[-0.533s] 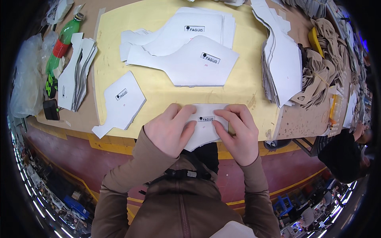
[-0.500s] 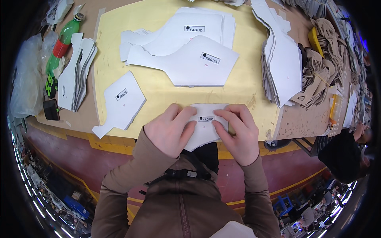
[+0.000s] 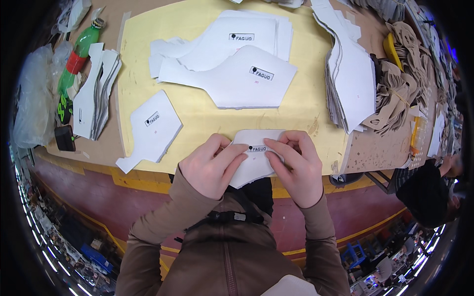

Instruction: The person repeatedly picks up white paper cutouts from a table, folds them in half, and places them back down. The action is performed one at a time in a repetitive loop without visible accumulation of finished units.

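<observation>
At the front edge of the table, my left hand (image 3: pixel 208 165) and my right hand (image 3: pixel 299 167) hold a flat white cut piece (image 3: pixel 253 170) between them. It has angular edges and a small rectangular label with a black outline (image 3: pixel 258 148). My thumbs and index fingers pinch in at the label's two ends, the left ones on its left and the right ones on its right. Whether the label is printed or stuck on, I cannot tell. A similar labelled piece (image 3: pixel 157 132) lies alone to the left. Beyond my hands, more such pieces lie in an overlapping pile (image 3: pixel 232 84).
A yellow sheet (image 3: pixel 197 116) covers the table's middle. White stacks stand left (image 3: pixel 89 111) and right (image 3: pixel 355 84). Far left are a green bottle (image 3: pixel 88 39), a clear plastic bag (image 3: pixel 34 108) and a small black box (image 3: pixel 64 138). Brown bundled pieces (image 3: pixel 395 101) and another person (image 3: pixel 422 190) are at right.
My fingertips have slid inward and slightly down along the white piece, closer to the ends of the label. The other pieces on the table stay where they were.
</observation>
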Demonstrator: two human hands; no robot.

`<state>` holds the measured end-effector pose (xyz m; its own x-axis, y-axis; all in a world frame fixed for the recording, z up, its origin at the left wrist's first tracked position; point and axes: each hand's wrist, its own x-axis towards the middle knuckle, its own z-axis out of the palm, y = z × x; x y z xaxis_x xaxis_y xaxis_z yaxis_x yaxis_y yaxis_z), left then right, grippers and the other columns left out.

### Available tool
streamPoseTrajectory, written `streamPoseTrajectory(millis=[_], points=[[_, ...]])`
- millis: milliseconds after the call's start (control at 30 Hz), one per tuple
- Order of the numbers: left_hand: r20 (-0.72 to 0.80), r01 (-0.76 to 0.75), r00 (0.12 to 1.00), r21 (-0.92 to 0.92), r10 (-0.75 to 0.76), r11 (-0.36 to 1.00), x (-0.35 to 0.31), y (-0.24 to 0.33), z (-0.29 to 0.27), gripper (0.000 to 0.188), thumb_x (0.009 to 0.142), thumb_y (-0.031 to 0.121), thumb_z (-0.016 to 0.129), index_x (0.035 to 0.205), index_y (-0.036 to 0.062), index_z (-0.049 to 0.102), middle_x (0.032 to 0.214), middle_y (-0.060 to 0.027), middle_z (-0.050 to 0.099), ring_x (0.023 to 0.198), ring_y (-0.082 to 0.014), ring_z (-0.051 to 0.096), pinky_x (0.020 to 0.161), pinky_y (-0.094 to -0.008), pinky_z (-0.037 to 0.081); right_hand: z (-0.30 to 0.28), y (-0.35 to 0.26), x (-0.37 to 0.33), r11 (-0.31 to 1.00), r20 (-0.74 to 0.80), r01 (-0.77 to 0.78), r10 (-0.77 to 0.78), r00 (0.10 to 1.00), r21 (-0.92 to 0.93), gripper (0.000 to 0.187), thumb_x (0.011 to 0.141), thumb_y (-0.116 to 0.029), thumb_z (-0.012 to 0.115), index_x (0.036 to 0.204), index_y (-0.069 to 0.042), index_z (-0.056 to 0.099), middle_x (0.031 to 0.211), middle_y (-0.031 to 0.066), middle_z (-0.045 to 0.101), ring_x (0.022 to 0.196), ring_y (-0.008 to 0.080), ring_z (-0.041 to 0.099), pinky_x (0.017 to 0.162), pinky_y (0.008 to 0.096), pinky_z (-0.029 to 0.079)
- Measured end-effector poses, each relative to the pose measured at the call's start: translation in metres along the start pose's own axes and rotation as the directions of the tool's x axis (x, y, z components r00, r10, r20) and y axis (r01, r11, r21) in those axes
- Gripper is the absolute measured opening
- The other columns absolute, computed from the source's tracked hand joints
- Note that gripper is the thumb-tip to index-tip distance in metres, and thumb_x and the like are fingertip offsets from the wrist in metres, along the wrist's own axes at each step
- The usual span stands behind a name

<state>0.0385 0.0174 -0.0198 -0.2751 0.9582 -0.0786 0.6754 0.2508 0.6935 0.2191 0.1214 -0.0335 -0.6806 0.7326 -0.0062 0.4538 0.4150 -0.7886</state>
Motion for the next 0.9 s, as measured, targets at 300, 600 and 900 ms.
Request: streamPoseTrajectory(millis=[300,600,900], points=[[-0.028,-0.224,0.968,0.353,0.25,0.908,-0.013,0.003,0.014,0.032,0.083,0.013,0.072,0.115,0.0152,0.074,0.125,-0.0053,0.065,0.116,-0.0285,0.061,0.098,-0.0433,0.045,0.0,-0.005,-0.002,0.995,-0.075,-0.097,0.098,0.992,0.026,0.036,0.077,-0.001,0.083,0.111,-0.001,0.072,0.114,0.0096,0.055,0.089,0.0198,0.06,0.077,0.0314,0.053],[0.134,-0.217,0.976,0.512,0.172,0.831,-0.04,0.022,0.021,0.05,0.09,0.015,0.057,0.141,0.0146,0.06,0.145,-0.01,0.056,0.137,-0.0248,0.052,0.109,-0.05,0.04,0.001,0.001,-0.007,0.942,-0.036,0.114,-0.132,0.991,-0.314,0.033,0.079,-0.005,0.078,0.111,-0.009,0.074,0.126,0.0081,0.061,0.102,0.0251,0.063,0.092,0.0402,0.045],[0.117,-0.151,0.987,0.451,0.11,0.88,-0.042,0.021,0.023,0.049,0.091,0.01,0.06,0.139,0.0177,0.063,0.146,-0.0078,0.056,0.135,-0.0207,0.055,0.109,-0.0583,0.038,0.003,0.012,-0.032,0.881,0.034,0.241,-0.249,0.968,-0.406,0.036,0.077,-0.01,0.077,0.111,-0.017,0.077,0.131,0.001,0.067,0.12,0.025,0.06,0.109,0.0484,0.028]])
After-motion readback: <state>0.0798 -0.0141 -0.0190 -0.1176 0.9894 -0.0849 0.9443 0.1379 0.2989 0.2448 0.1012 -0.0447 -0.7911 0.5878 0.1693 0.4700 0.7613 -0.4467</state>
